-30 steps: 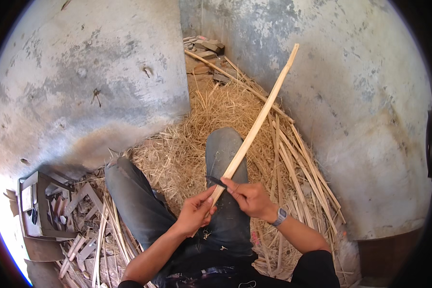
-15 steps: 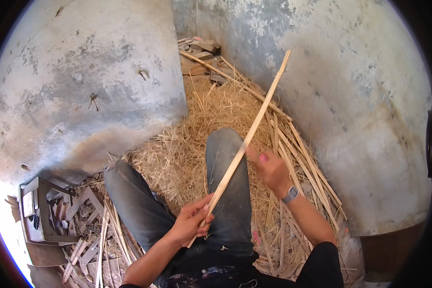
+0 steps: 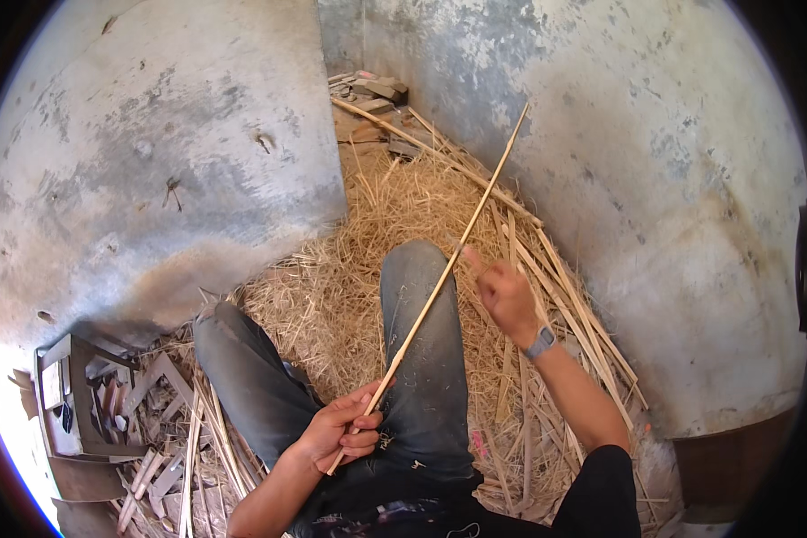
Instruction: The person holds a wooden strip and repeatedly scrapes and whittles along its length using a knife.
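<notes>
Nearest: dark shirt [image 3: 377, 511] at the lower edge, seated person, both legs in worn grey-blue trousers [image 3: 426, 394], knees raised and apart.

Left hand [image 3: 345, 432] low over the lap, fingers closed around the lower part of a long, thin pale strip [image 3: 429, 303]; the short butt end pokes out below the grip. Strip seen narrow side on, slanting up and to the right across the person's right thigh and knee, with a slight bump a little above the grip. Whether it rests on the leg, cannot tell.

Right hand [image 3: 508, 303] farther out, just beside the strip at the right knee: index finger extended toward it, other fingers curled in. Hand blurred; cannot tell whether it grips anything or touches the strip. Grey watch [image 3: 540, 342] on that wrist, black sleeve [image 3: 603, 484] at the elbow.

Left of the legs: wood scraps [image 3: 166, 408] in a jumble, a dark box-like frame [image 3: 88, 394] standing beside them.

Beyond the knees: a wide heap of straw-coloured shavings [image 3: 359, 278]. Along its right side, loose long slats [image 3: 592, 332], roughly lengthwise to the wall.

Farther: stained, peeling left wall [image 3: 90, 170] and right wall [image 3: 663, 242]; a pile of flat blocks [image 3: 378, 90] near the corner.
</notes>
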A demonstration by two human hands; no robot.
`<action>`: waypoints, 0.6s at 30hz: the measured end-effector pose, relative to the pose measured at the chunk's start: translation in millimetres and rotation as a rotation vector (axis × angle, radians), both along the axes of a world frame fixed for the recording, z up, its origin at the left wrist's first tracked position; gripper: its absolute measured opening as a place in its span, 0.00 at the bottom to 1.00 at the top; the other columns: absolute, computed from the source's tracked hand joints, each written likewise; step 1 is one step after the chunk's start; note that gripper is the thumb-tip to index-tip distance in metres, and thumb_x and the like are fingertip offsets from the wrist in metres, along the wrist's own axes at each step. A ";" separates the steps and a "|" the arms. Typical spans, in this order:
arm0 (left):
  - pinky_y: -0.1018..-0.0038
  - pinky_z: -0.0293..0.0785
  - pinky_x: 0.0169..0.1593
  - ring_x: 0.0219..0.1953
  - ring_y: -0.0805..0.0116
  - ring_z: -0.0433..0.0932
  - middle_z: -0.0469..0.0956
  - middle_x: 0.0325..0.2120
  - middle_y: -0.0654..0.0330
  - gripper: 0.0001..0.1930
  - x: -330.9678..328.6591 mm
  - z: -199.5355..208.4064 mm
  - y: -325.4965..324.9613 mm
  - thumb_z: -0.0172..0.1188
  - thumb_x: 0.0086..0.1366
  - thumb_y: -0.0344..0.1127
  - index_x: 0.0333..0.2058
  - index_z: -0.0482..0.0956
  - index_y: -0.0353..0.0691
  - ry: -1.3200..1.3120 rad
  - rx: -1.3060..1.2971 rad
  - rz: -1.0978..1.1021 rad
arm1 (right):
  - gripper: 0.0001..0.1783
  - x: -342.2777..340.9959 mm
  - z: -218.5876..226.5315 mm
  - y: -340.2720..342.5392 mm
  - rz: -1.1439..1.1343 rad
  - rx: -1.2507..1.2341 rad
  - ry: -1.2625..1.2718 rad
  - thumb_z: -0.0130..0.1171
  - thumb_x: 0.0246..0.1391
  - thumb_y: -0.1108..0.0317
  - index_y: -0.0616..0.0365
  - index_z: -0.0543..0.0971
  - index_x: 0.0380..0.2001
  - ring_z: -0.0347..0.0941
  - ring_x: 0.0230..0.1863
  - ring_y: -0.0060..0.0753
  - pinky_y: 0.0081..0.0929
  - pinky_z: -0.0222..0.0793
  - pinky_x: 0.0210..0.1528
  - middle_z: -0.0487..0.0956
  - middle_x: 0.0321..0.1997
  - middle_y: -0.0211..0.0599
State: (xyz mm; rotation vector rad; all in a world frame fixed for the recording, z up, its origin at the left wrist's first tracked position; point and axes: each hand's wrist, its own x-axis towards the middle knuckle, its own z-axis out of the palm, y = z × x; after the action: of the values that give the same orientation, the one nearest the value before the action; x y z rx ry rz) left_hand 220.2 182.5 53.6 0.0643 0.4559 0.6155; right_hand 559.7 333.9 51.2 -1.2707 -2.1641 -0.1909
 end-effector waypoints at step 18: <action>0.81 0.58 0.22 0.19 0.81 0.58 0.66 0.27 0.67 0.26 -0.2 -1.9 -15.6 0.49 0.83 0.39 0.76 0.61 0.51 0.478 0.287 0.001 | 0.33 -12.5 2.5 -24.9 0.092 0.013 -0.119 0.62 0.59 0.71 0.30 0.79 0.67 0.67 0.17 0.32 0.33 0.67 0.18 0.67 0.22 0.33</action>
State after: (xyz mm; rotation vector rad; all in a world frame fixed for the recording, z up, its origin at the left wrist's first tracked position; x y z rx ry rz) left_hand 219.9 166.9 51.7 0.4917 0.8263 0.6638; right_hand 547.2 309.0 53.6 -1.1756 -2.3131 -0.2476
